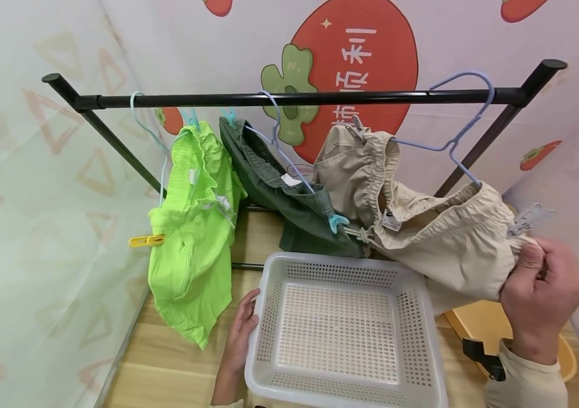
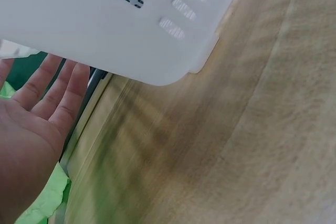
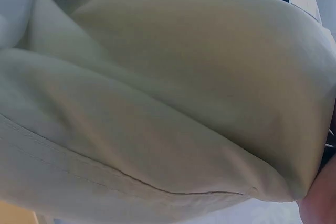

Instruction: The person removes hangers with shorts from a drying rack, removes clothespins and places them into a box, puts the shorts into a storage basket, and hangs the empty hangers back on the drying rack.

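In the head view my right hand [image 1: 544, 283] pinches the side of the beige shorts [image 1: 452, 238] just below a clear clothespin [image 1: 526, 220]. The shorts hang by their elastic waist from a blue hanger [image 1: 455, 141], with another clothespin [image 1: 357, 130] at the far side. Their fabric [image 3: 173, 87] fills the right wrist view, hiding most of that hand. My left hand [image 1: 241, 334] rests against the left side of a white plastic basket [image 1: 256, 340]. The left wrist view has its fingers [image 2: 63, 98] extended, tips at the basket wall [image 2: 121, 40].
A black rack bar [image 1: 208, 101] spans the back. On it hang neon green shorts [image 1: 192, 238] with a yellow clothespin [image 1: 147, 241], and dark green shorts [image 1: 279, 187] with blue clips. A yellow-orange container [image 1: 483, 323] sits at the right on the wooden surface [image 1: 141, 368].
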Action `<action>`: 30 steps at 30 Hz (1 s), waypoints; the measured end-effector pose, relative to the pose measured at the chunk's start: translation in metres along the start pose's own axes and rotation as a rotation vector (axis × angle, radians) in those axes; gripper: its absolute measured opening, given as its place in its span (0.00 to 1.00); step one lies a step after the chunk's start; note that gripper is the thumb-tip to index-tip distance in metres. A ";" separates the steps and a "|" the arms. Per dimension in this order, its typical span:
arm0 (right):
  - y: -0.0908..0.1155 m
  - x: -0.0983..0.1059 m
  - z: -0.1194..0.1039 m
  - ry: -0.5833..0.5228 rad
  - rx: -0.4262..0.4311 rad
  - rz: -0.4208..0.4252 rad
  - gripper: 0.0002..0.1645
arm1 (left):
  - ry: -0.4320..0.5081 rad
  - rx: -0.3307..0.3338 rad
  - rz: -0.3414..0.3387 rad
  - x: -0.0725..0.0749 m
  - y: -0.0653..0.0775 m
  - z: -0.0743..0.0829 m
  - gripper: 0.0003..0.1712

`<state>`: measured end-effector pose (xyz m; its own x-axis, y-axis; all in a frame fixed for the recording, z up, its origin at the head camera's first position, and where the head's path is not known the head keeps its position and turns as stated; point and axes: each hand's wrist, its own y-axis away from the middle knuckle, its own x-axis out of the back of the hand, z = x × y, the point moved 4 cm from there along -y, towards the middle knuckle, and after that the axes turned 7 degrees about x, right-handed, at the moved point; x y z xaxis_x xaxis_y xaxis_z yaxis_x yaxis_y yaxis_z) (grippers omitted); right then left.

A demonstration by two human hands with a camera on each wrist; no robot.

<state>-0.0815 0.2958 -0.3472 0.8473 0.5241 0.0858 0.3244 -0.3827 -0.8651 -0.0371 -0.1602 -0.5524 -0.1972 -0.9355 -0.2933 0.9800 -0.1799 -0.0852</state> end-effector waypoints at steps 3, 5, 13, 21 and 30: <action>-0.001 0.007 0.005 -0.023 -0.015 0.029 0.24 | -0.013 0.013 0.005 0.001 0.000 -0.001 0.27; -0.003 0.010 0.007 -0.022 -0.008 0.034 0.24 | -0.023 0.018 0.016 0.001 0.000 -0.001 0.27; -0.010 0.034 0.017 0.053 -0.034 -0.086 0.20 | -0.040 0.038 0.022 0.002 0.000 -0.002 0.27; -0.011 0.058 0.047 0.135 0.000 -0.238 0.22 | -0.072 0.034 0.039 0.004 0.000 0.000 0.27; 0.001 0.079 0.078 0.160 -0.140 -0.394 0.25 | -0.069 0.006 0.048 0.003 -0.002 0.000 0.26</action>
<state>-0.0469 0.3965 -0.3796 0.6986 0.5304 0.4802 0.6798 -0.2829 -0.6766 -0.0398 -0.1626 -0.5530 -0.1477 -0.9619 -0.2302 0.9885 -0.1357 -0.0671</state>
